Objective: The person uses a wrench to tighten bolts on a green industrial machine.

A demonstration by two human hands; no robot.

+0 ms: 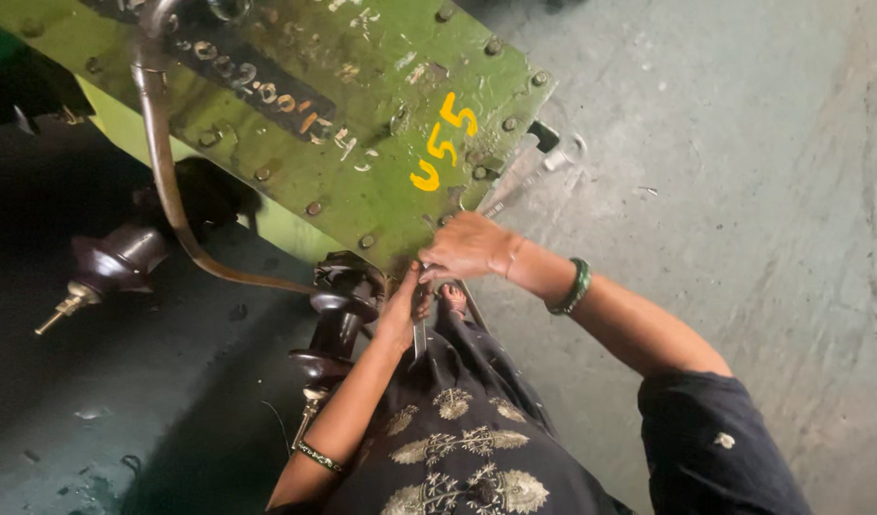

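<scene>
Fingertips of the left hand [400,310] and right hand [465,246] — tucked under the green cover's [362,114] edge, tool between them indistinct

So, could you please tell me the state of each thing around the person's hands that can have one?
Worn green metal cover plate: lying flat, edge bolts in place.
Right hand: pressed on the plate's corner.
Left hand: gripping a slim metal tool.
Dark brown ribbed insulator: mounted beside the plate.
Curved brown pipe: bent.

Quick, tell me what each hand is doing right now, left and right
Left hand: closed around a metal tool under the green cover plate.
Right hand: resting on the plate's edge; grip cannot be told.
</scene>
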